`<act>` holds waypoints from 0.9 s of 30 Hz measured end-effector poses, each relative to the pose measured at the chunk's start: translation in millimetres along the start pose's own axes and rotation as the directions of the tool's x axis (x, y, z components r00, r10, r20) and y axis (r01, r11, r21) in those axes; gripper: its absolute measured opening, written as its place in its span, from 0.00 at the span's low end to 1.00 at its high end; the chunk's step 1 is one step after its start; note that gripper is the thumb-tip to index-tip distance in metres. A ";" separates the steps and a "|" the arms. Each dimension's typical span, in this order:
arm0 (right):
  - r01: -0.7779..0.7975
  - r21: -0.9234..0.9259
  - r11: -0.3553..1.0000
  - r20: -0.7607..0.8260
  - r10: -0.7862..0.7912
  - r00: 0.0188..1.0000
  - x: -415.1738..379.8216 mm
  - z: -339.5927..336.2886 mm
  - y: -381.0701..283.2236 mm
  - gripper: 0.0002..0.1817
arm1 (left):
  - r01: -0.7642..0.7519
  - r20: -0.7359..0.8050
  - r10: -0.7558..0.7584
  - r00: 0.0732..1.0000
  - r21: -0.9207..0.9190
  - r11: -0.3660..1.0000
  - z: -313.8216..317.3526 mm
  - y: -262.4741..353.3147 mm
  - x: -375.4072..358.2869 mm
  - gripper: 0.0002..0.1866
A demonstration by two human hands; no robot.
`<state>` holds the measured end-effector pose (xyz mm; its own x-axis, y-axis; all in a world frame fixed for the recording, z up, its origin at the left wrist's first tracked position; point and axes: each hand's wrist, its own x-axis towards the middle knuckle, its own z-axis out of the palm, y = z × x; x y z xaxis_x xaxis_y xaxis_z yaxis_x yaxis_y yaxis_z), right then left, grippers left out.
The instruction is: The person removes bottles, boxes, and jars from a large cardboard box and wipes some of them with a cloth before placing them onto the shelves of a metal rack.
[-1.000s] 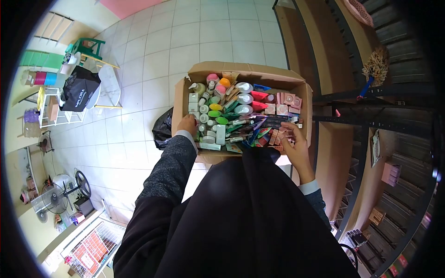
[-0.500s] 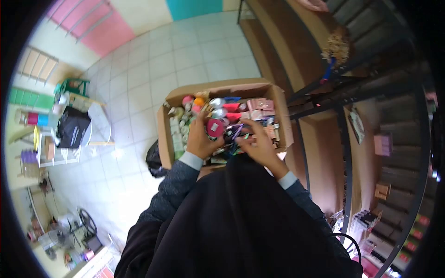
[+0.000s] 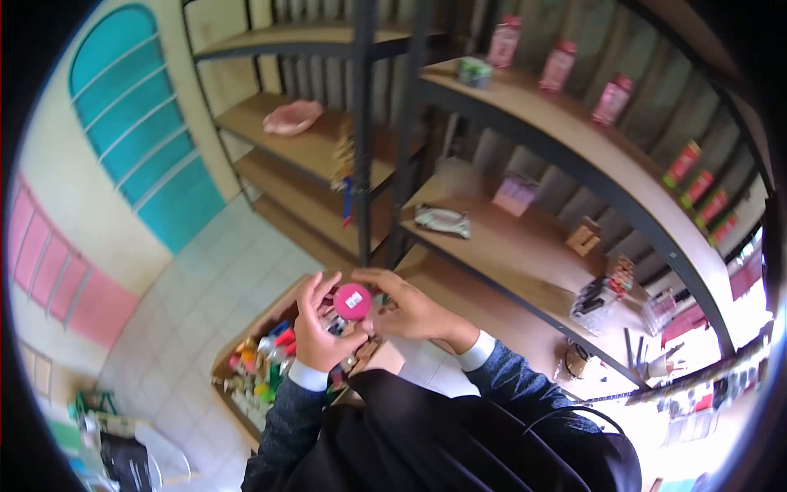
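A round pink container (image 3: 352,302) with a small white label on its flat face is held up above the box's right side. My left hand (image 3: 318,330) curves around its left edge, thumb below and fingers above. From the right, my right hand (image 3: 410,307) closes on its other edge with bent fingers. Beneath both hands stands an open cardboard box (image 3: 231,403), packed with small bottles, tubes and cartons in white, red, green and orange. My hands and forearms hide part of its contents.
Shelves (image 3: 525,238) on dark metal posts rise ahead and right. They carry pink cartons (image 3: 559,66), a pink bowl (image 3: 293,118), a white-and-dark packet (image 3: 443,221) and a purple box (image 3: 515,193). At lower left are a green stool (image 3: 94,402) and a black bag (image 3: 127,459).
The view has swung right and up towards the shelves. The pink container has been lifted away from the box; my right hand has left the box's contents and come to the container.
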<state>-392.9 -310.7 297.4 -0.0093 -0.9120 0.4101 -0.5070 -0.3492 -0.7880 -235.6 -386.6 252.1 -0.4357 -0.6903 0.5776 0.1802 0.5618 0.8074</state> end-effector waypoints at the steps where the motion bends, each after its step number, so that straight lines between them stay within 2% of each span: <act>1: -0.084 0.002 0.996 0.098 0.083 0.992 -4.5 -21.0 -12.4 0.32 | -0.144 0.085 0.138 0.987 0.072 0.987 7.8 0.9 7.5 0.48; 2: -0.167 0.004 0.986 0.202 0.163 0.966 -9.2 -36.1 -18.5 0.35 | -0.203 0.166 0.189 0.968 0.072 0.976 18.9 12.6 15.9 0.48; 3: 0.014 -0.093 0.996 0.089 -0.006 0.996 -12.7 -44.8 -15.9 0.34 | -0.261 0.203 0.241 0.949 0.079 0.962 30.3 16.5 20.7 0.48; 4: 0.023 -0.103 0.994 0.076 -0.016 0.997 -16.7 -57.7 -16.8 0.34 | -0.317 0.235 0.289 0.928 0.089 0.944 41.1 20.5 24.5 0.48; 5: 0.036 -0.200 0.979 0.079 -0.021 0.997 -19.1 -73.9 -20.9 0.32 | -0.373 0.208 0.362 0.909 0.017 0.928 54.1 26.8 30.5 0.48; 6: 0.050 -0.293 0.955 0.085 -0.026 0.996 -20.8 -88.7 -28.6 0.30 | -0.383 0.208 0.371 0.905 0.019 0.924 65.2 33.8 30.9 0.48; 8: -0.072 -0.296 0.953 -0.089 0.048 0.995 -17.0 -120.2 -57.2 0.26 | -0.405 0.063 0.403 0.913 0.022 0.914 78.8 47.1 32.4 0.48; 9: -0.071 -0.312 0.947 -0.211 0.004 0.977 -11.6 -138.8 -71.6 0.25 | -0.435 0.072 0.429 0.900 0.110 0.894 79.3 52.4 32.4 0.46; 10: -0.044 -0.389 0.920 -0.330 -0.095 0.939 -1.6 -160.8 -72.2 0.25 | -0.438 0.070 0.433 0.899 0.113 0.892 80.1 51.4 29.7 0.46; 11: -0.042 -0.466 0.884 -0.441 -0.191 0.877 8.4 -182.8 -72.7 0.25 | -0.419 0.054 0.416 0.908 0.165 0.893 79.9 47.2 24.8 0.45; 13: -0.214 -0.535 0.818 -0.548 -0.142 0.824 33.2 -234.9 -68.7 0.30 | -0.378 0.034 0.379 0.925 0.206 0.903 78.3 38.4 14.0 0.43; 15: -0.278 -0.560 0.781 -0.583 -0.133 0.802 60.5 -269.7 -48.2 0.31 | -0.329 0.028 0.333 0.943 0.239 0.914 71.5 28.0 1.5 0.42; 17: -0.353 -0.615 0.705 -0.567 -0.084 0.820 80.8 -289.4 -29.0 0.30 | -0.261 0.008 0.269 0.963 0.276 0.925 59.5 16.9 -11.6 0.41; 18: -0.348 -0.614 0.709 -0.564 -0.085 0.822 86.4 -294.0 -25.1 0.30 | -0.259 0.005 0.268 0.963 0.282 0.924 52.3 12.9 -16.9 0.41; 22: -0.394 -0.656 0.643 -0.519 -0.006 0.855 97.2 -304.2 -11.2 0.30 | -0.091 -0.112 0.127 0.986 0.283 0.955 21.1 0.3 -43.2 0.39; 23: -0.403 -0.669 0.624 -0.508 0.013 0.861 97.9 -305.9 -8.5 0.30 | -0.068 -0.122 0.123 0.985 0.380 0.922 12.0 -4.0 -49.5 0.39; 25: -0.392 -0.649 0.651 -0.497 0.026 0.867 98.8 -307.4 -3.8 0.30 | -0.040 -0.128 0.126 0.984 0.524 0.851 -6.7 -12.5 -61.9 0.39; 27: -0.386 -0.627 0.676 -0.487 0.046 0.872 100.5 -312.6 9.8 0.29 | -0.020 -0.166 0.120 0.979 0.506 0.862 -21.5 -17.0 -71.7 0.39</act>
<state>-668.2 -338.4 474.4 -0.4511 -0.7068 0.5449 -0.8801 0.2509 -0.4032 -188.5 -356.4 199.6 -0.2586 -0.6841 0.6820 -0.2827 0.7287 0.6238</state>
